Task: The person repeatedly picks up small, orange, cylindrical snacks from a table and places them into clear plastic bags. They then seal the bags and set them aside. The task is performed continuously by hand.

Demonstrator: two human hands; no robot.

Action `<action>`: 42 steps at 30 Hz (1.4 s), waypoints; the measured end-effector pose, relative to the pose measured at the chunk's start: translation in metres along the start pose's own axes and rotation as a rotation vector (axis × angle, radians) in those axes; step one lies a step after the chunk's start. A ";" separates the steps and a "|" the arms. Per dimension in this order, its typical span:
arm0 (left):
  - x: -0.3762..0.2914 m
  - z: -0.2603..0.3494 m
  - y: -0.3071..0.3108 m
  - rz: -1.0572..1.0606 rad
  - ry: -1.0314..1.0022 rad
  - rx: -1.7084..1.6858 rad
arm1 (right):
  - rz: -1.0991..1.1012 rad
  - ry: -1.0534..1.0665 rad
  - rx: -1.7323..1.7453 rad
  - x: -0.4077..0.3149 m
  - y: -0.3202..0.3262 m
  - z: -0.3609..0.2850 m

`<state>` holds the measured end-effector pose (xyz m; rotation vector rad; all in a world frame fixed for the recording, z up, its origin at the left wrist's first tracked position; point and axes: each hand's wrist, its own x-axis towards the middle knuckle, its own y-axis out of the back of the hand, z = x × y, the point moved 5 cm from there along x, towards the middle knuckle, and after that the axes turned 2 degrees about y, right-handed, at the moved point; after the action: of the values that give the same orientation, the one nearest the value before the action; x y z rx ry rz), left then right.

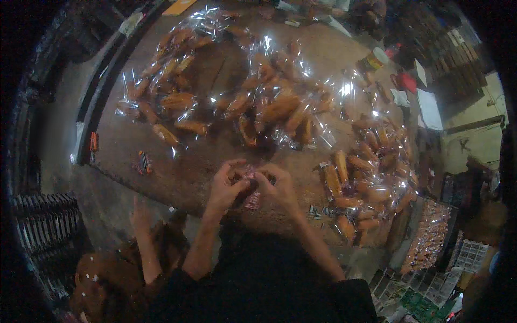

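My left hand point(230, 183) and my right hand point(275, 181) meet near the table's front edge, fingertips pinching a small pinkish, shiny piece point(249, 173), perhaps a plastic wrapper. Just below it, between the hands, shows a pink-and-white striped or coiled piece point(253, 200); whether the two are joined cannot be told. Beyond my hands, many orange-brown, elongated items in clear plastic wrap point(278, 109) lie over the brown table point(181, 161). More wrapped items point(371, 177) are heaped to the right.
A cutter-like tool point(143, 162) and an orange-handled tool point(93, 142) lie at the left. A tub point(376, 58) stands at the back right. Another person's arm point(144, 238) reaches in at lower left. A tray of small pieces point(429, 234) is at lower right.
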<state>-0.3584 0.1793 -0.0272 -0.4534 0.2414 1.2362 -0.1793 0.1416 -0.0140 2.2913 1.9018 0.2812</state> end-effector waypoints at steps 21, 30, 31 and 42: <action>-0.048 0.007 -0.127 0.031 -0.234 0.397 | 0.094 -0.100 -0.032 -0.057 0.113 -0.019; -0.062 -0.003 -0.196 -0.029 -0.341 0.463 | 0.764 0.043 0.241 -0.080 0.144 -0.025; -0.065 -0.002 -0.199 -0.018 -0.338 0.465 | 0.772 0.047 0.352 -0.080 0.142 -0.020; -0.066 -0.002 -0.201 -0.120 -0.365 0.639 | 1.034 -0.364 0.584 -0.086 0.150 0.056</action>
<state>-0.1897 0.0709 0.0390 0.3054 0.2755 1.0322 -0.0378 0.0300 -0.0377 3.2076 0.5266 -0.6355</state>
